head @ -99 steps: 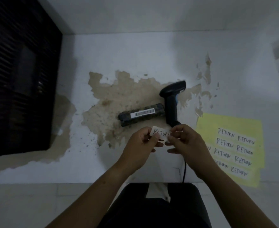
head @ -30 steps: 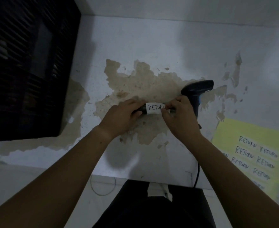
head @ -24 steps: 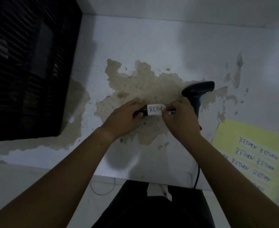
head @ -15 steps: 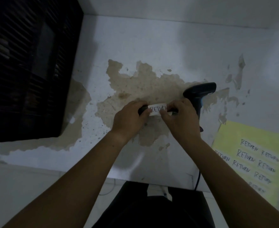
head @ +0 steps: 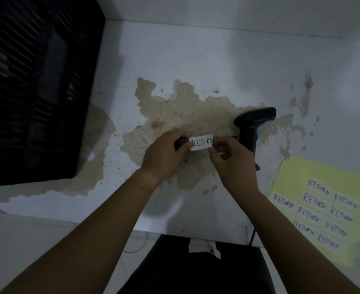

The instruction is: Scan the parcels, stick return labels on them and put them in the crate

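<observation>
One label (head: pixel 201 142) moved onto one parcel (head: pixel 180 142), seemingly gripped by two hands (head: pixel 164 154) (head: pixel 232 164).

The scene is dimly lit. A soft shadow is thrown on the table (head: pixel 174 49) toward 6 o'clock. Lettering on the label sheet (head: pixel 323 183) at 4 o'clock is blurred.

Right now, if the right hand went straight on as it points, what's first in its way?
Most likely the RETURN label on the dark parcel: the right hand sits at its right edge, pointing toward the left hand. The barcode scanner is off that line.
</observation>
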`<move>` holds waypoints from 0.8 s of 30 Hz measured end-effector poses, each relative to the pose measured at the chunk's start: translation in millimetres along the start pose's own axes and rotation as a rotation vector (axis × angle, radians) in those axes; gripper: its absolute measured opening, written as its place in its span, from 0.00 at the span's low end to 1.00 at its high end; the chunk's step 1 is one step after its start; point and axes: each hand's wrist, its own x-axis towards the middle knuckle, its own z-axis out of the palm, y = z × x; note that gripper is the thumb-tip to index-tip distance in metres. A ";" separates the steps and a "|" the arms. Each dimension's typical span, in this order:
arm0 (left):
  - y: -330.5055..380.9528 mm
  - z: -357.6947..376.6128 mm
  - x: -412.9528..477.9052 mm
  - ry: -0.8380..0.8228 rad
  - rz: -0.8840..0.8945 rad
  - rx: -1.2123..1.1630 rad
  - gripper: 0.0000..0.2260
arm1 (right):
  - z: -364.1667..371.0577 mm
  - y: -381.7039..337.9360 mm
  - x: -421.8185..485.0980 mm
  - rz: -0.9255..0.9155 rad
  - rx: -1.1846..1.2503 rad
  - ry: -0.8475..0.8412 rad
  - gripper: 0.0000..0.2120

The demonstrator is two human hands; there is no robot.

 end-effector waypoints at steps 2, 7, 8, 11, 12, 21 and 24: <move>0.1 -0.7 0.3 -0.005 -0.001 -0.002 0.17 | 0.5 -4.1 0.6 -0.025 -0.007 0.011 0.08; -0.2 -1.9 0.9 -0.013 0.002 0.001 0.17 | 0.1 -8.7 -0.1 -0.054 0.014 0.059 0.07; 0.0 -1.8 0.8 -0.011 0.003 0.001 0.17 | -0.2 -9.0 0.1 -0.045 0.046 0.075 0.06; 0.8 -2.0 0.9 -0.008 -0.002 -0.002 0.16 | 0.8 -6.3 3.5 -0.018 0.104 0.098 0.06; 0.8 -2.0 1.2 -0.008 -0.003 0.002 0.16 | 1.4 -4.8 5.1 -0.015 0.101 0.098 0.06; 1.9 -1.0 -1.0 0.011 -0.007 0.003 0.16 | 5.7 9.3 11.7 -0.136 0.010 0.142 0.06; 1.6 -1.5 -0.3 0.004 -0.014 -0.005 0.16 | 5.2 14.7 12.2 -0.206 -0.052 0.116 0.08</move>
